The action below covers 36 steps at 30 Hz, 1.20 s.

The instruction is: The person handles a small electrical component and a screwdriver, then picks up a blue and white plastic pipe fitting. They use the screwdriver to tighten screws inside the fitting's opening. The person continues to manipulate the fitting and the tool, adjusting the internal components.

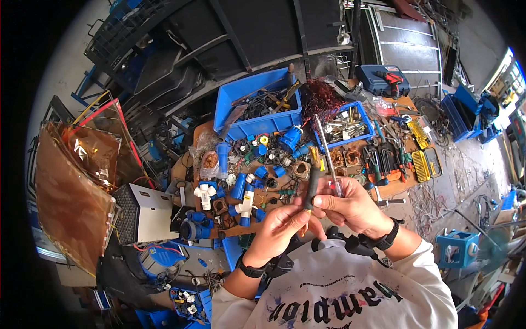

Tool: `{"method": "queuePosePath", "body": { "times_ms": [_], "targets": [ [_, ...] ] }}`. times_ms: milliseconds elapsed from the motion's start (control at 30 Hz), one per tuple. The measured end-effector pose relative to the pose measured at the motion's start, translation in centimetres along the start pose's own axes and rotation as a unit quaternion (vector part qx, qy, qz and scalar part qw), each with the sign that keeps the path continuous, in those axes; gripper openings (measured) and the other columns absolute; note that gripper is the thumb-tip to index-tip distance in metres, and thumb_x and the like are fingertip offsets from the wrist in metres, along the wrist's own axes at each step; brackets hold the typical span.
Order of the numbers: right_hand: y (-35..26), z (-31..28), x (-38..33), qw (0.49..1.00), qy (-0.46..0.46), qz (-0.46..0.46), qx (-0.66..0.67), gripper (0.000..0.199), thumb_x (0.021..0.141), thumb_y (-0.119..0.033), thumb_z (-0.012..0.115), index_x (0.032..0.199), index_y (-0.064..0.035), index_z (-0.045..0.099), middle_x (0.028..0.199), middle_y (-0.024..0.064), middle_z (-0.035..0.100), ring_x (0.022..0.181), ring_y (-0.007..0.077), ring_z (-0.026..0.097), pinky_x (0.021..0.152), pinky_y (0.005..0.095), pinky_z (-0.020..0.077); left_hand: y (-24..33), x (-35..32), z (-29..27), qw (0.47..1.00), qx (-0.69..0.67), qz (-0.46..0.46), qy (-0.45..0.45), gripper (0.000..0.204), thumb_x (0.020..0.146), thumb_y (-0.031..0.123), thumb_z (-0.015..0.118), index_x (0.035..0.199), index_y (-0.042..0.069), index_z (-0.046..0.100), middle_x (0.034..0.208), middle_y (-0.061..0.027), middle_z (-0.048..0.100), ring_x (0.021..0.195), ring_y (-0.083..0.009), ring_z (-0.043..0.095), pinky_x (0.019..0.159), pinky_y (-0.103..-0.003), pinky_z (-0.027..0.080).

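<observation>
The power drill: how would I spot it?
Find the wooden table, then the dark blue case at its far right corner. The power drill lies on that case, its red and black pistol shape unlike the slim hand tools nearby.

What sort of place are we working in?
Probably a repair or salvage workshop: a red-and-black power drill lies on a blue case, hand tools are spread on a table, and a blue bin holds jumbled dark parts.

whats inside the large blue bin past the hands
A jumble of dark cables and a yellow-and-black item show inside the large blue bin. The bin's floor and anything under the pile are covered.
</observation>
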State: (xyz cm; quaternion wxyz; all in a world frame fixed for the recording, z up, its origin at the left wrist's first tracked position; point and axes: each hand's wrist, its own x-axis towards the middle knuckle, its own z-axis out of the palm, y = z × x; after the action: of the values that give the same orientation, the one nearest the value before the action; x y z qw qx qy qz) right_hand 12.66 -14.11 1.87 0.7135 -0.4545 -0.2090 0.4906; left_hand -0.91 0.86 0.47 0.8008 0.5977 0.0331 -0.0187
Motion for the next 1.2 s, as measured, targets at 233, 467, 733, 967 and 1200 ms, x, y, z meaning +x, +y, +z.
{"method": "queuePosePath", "body": {
  "times_ms": [233, 467, 733, 967, 1200],
  "targets": [
    [0.5, -0.1, -0.5, 0.999, 0.025, -0.014, -0.027, 0.012, 0.092, -0.013, 0.072, 0.096, -0.0035, 0.067, 0.065, -0.0034, 0.060, 0.049, 0.0024, 0.049, 0.041, 0.0183, 0.0320, -1.9, -0.3, -0.4, 0.997, 0.044, 0.029, 0.064, 0.028, 0.101, 0.017, 0.058, 0.120, -0.004, 0.058, 0.108, -0.0104, 0.068, 0.102, -0.0168, 0.066, 0.091, -0.030, 0.052],
    [0.9, 0.1, -0.7, 0.997, 0.039, -0.034, -0.058, 0.019, 0.086, -0.011, 0.078, 0.098, -0.0031, 0.066, 0.069, -0.0045, 0.061, 0.058, 0.0014, 0.053, 0.048, 0.0193, 0.0382, -0.6, 0.6, 0.1, 0.974, 0.071, 0.139, 0.166, 0.031, 0.090, 0.005, 0.072, 0.118, -0.003, 0.062, 0.121, -0.0103, 0.061, 0.105, -0.0168, 0.064, 0.088, -0.031, 0.053],
    [1.8, 0.3, -1.1, 0.990, 0.041, -0.013, -0.133, 0.021, 0.085, -0.011, 0.080, 0.100, -0.0040, 0.067, 0.066, -0.0092, 0.051, 0.058, 0.0001, 0.041, 0.051, 0.0204, 0.0307, -0.3, 0.8, 0.1, 0.961, 0.121, 0.175, 0.174, 0.025, 0.087, 0.001, 0.073, 0.111, -0.003, 0.065, 0.111, -0.0088, 0.066, 0.093, -0.0134, 0.065, 0.081, -0.027, 0.053],
    [2.9, -0.7, -1.4, 0.975, 0.049, -0.004, -0.216, 0.021, 0.086, -0.016, 0.079, 0.102, -0.0052, 0.070, 0.064, -0.0125, 0.039, 0.058, 0.0004, 0.030, 0.051, 0.0227, 0.0217, 0.3, 0.2, -0.3, 0.970, 0.067, 0.164, 0.167, 0.025, 0.091, -0.003, 0.067, 0.116, -0.005, 0.063, 0.111, -0.0115, 0.068, 0.102, -0.0174, 0.067, 0.091, -0.029, 0.052],
    [3.9, -0.9, -1.5, 0.972, 0.060, -0.035, -0.224, 0.020, 0.085, -0.016, 0.080, 0.098, -0.0045, 0.071, 0.062, -0.0118, 0.041, 0.058, 0.0004, 0.031, 0.051, 0.0226, 0.0230, 0.6, -0.3, -0.8, 0.975, 0.054, 0.154, 0.149, 0.024, 0.095, -0.002, 0.061, 0.119, -0.007, 0.061, 0.112, -0.0134, 0.067, 0.106, -0.0183, 0.065, 0.096, -0.031, 0.050]
  ]
}}
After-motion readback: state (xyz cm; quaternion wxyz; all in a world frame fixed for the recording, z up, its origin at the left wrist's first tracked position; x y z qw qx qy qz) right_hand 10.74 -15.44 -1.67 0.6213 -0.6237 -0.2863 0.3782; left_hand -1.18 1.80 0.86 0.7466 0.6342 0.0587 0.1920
